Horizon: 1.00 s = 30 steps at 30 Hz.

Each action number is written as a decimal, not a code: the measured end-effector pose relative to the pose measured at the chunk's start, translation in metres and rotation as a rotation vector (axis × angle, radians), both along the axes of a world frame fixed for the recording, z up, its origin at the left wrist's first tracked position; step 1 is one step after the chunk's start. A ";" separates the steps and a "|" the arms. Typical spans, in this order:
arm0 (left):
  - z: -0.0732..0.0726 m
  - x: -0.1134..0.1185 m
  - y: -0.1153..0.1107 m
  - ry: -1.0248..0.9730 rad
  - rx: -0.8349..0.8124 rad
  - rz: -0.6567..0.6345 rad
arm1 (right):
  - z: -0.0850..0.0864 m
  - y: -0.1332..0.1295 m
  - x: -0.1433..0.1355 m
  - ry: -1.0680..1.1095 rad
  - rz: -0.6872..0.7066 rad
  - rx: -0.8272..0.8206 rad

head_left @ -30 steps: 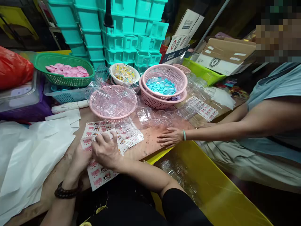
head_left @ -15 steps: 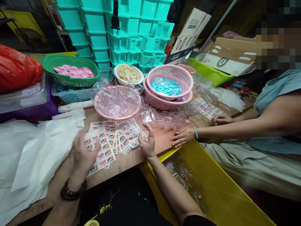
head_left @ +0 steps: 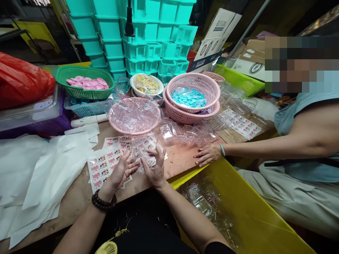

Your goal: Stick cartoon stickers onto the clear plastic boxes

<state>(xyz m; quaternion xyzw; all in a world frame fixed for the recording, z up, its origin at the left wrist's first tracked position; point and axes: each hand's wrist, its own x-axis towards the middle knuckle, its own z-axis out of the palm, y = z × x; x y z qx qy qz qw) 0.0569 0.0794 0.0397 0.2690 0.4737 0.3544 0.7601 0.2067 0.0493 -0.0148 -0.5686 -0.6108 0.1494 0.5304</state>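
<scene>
Presently, the step in hand appears to be hand work at the cat-printed sheets, which lie overlapping on the table, left of centre in the lower half of the frame. The left hand is raised over them, palm inward, fingers spread and slightly curled; the right hand faces it near frame centre, thumb and fingers well apart. Neither hand visibly grips anything; whether a fingertip touches the clear plastic packaging on the sheets just beyond cannot be told. Clear plastic containers lie at centre, and more occupy the pink basket higher in the frame. A co-worker's hand rests flat near the table edge, right of centre. In judgement, lifting one sheet calls for a fingertip pinch at a single edge; lifting the packaging calls for light pressure, since its thin walls probably dent easily.
</scene>
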 end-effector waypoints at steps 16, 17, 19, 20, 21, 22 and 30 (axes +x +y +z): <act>0.026 -0.037 0.009 -0.354 -0.171 -0.139 | 0.044 0.031 0.024 -0.762 0.979 0.372; 0.026 -0.036 0.007 -0.349 -0.171 -0.135 | 0.043 0.034 0.024 -0.808 0.952 0.449; 0.025 -0.035 0.003 -0.344 -0.161 -0.140 | 0.044 0.036 0.022 -0.907 0.910 0.559; 0.023 -0.035 0.001 -0.349 -0.134 -0.146 | 0.044 0.036 0.022 -0.961 0.898 0.577; 0.020 -0.036 0.001 -0.353 -0.116 -0.148 | 0.043 0.037 0.021 -1.016 0.888 0.568; 0.015 -0.039 0.002 -0.356 -0.099 -0.135 | 0.043 0.038 0.021 -1.070 0.884 0.548; -0.019 -0.056 0.022 -0.434 -0.108 -0.225 | 0.028 0.051 0.018 -1.276 0.885 0.719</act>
